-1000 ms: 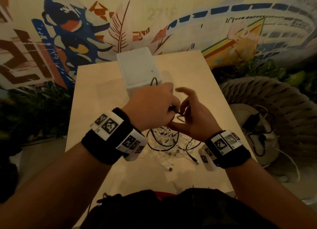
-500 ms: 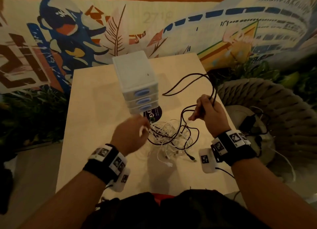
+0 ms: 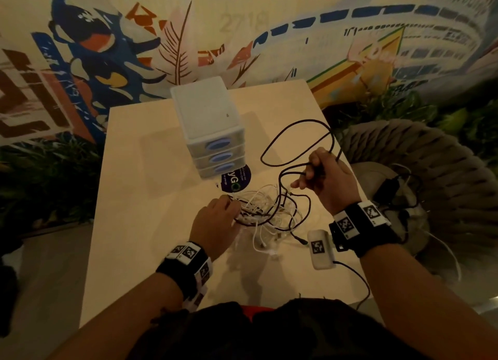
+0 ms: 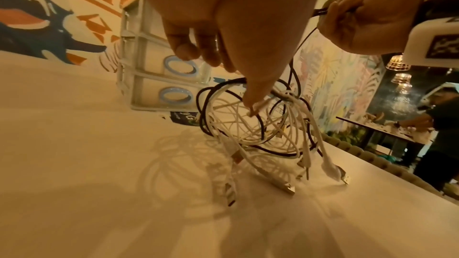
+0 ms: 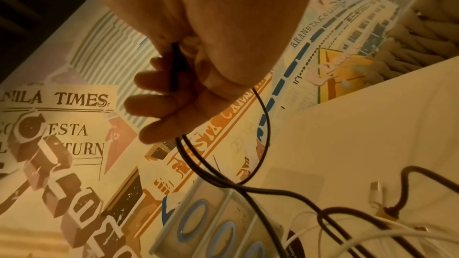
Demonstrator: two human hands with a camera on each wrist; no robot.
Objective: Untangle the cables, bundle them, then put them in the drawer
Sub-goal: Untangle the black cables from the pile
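Note:
A tangle of white and black cables (image 3: 269, 214) lies on the pale table (image 3: 140, 198) in front of a small white drawer unit (image 3: 210, 128) with three shut drawers. My left hand (image 3: 233, 204) grips the tangle's left side. In the left wrist view the left hand (image 4: 248, 103) pinches white strands, and the cable bundle (image 4: 261, 130) hangs with its plugs touching the table. My right hand (image 3: 310, 175) holds a black cable (image 3: 293, 125) pulled up and to the right, its loops rising towards the table's far edge. In the right wrist view the right hand (image 5: 174, 89) curls round that black cable (image 5: 263, 125).
A dark round sticker (image 3: 237, 182) lies under the drawer unit's front. A white sensor pack (image 3: 320, 249) with its own lead hangs by my right wrist. A woven chair (image 3: 436, 171) with a cushion and more cables stands right of the table. A painted wall runs behind.
My hands, together near the drawer unit a second ago, have parted. The right hand drew the black cable up and right; the left hand dropped onto the tangle.

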